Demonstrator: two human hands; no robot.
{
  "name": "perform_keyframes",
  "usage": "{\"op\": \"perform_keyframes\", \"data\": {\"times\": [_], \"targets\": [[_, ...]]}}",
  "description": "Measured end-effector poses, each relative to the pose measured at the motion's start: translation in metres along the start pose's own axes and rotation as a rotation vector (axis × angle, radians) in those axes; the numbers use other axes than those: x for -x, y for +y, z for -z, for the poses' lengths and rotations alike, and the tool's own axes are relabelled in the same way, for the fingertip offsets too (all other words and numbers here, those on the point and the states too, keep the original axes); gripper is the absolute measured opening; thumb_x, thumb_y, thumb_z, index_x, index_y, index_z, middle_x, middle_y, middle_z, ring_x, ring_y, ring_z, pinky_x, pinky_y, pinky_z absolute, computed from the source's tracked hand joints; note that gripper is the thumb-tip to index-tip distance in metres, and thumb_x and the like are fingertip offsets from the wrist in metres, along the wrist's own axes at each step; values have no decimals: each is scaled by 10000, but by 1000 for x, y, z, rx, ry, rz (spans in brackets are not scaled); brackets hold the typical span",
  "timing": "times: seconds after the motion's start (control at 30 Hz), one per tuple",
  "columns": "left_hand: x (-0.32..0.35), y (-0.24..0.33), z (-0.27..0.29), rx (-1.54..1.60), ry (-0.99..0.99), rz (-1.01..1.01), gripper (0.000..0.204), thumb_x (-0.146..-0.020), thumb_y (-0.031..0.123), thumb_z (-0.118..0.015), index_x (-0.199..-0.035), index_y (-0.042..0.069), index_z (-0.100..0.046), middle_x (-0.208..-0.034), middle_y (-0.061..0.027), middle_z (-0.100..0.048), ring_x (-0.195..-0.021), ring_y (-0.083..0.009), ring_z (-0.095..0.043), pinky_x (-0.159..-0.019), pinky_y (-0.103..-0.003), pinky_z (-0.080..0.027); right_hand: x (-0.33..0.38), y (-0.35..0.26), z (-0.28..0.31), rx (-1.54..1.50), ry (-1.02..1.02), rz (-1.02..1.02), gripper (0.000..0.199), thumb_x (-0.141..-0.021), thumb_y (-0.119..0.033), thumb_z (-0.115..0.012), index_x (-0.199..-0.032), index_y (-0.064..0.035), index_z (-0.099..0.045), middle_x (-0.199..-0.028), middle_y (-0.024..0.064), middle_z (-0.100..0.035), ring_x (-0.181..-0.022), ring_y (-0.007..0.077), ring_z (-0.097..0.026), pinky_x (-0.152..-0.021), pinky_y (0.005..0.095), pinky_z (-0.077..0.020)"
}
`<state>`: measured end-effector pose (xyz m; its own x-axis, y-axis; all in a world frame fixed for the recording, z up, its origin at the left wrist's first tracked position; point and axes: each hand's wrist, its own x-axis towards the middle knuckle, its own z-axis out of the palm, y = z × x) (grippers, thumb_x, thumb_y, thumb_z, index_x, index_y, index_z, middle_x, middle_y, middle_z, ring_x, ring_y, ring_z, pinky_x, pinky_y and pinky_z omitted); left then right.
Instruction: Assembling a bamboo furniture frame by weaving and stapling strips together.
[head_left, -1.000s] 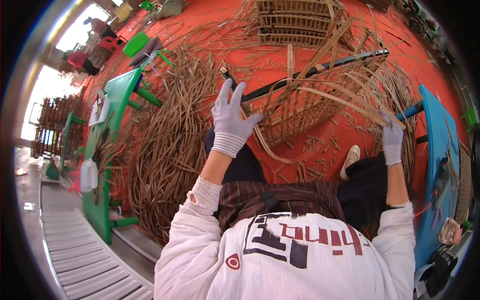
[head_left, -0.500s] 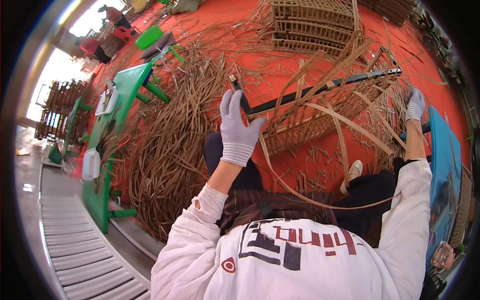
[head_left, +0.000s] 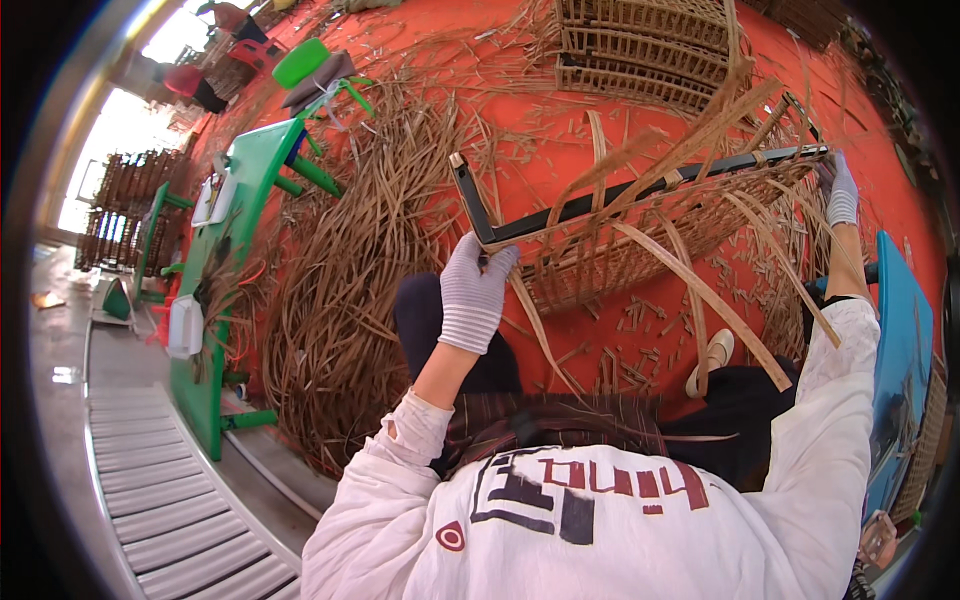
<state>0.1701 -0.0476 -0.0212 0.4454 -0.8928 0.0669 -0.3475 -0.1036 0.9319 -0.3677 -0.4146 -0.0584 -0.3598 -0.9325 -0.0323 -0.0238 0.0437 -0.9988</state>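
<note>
A woven basket (head_left: 640,240) with a black frame (head_left: 625,190) along its upper edge is tilted in front of my knees. Long flat brown strips (head_left: 705,300) hang and stick out from it. My left hand (head_left: 472,300), in a grey-white striped glove, grips the frame's near left corner, thumb bent in. At the frame's right end is my right hand (head_left: 842,195), gloved alike, its fingers closed around the corner and partly hidden by it.
A large heap of brown strips (head_left: 350,270) lies left on the red floor. Beyond it stand a green table (head_left: 225,290) and a roller conveyor (head_left: 160,480). A blue table (head_left: 895,350) is at my right. Stacked woven baskets (head_left: 645,50) stand at the back.
My left hand came down from its spread pose onto the frame's left corner. My right hand moved up to the right corner. A long strip across my lap has dropped.
</note>
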Motion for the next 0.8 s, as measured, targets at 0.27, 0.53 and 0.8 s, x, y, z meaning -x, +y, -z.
{"op": "perform_keyframes", "data": {"times": [0.27, 0.53, 0.8], "targets": [[3, -11, 9, 103, -127, -220, 284, -950, 157, -646, -1177, 2, -574, -925, -30, -646, -847, -95, -593, -746, -246, -504, -22, 4, 9, -116, 189, -61, 632, -980, -548, -444, -1290, -14, -583, -1219, 102, -660, -1050, 189, -639, -853, 288, -500], [11, -15, 14, 180, -144, -84, 404, -1006, 372, -541, -1171, 6, -586, -893, 21, -572, -806, -66, -477, -744, -216, -420, -20, 6, 4, -160, 143, -59, 611, -1008, -551, -357, -1244, -59, -630, -1013, 56, -711, -784, 157, -599, -631, 275, -422], [13, -20, 24, 181, -62, -88, 389, -1023, 370, -507, -1146, 12, -596, -848, 43, -534, -756, -62, -432, -694, -224, -397, 61, -12, 20, -190, 322, -25, 892, -919, -702, -352, -1457, 8, -387, -1465, 161, -440, -1278, 292, -461, -1057, 414, -359]]}}
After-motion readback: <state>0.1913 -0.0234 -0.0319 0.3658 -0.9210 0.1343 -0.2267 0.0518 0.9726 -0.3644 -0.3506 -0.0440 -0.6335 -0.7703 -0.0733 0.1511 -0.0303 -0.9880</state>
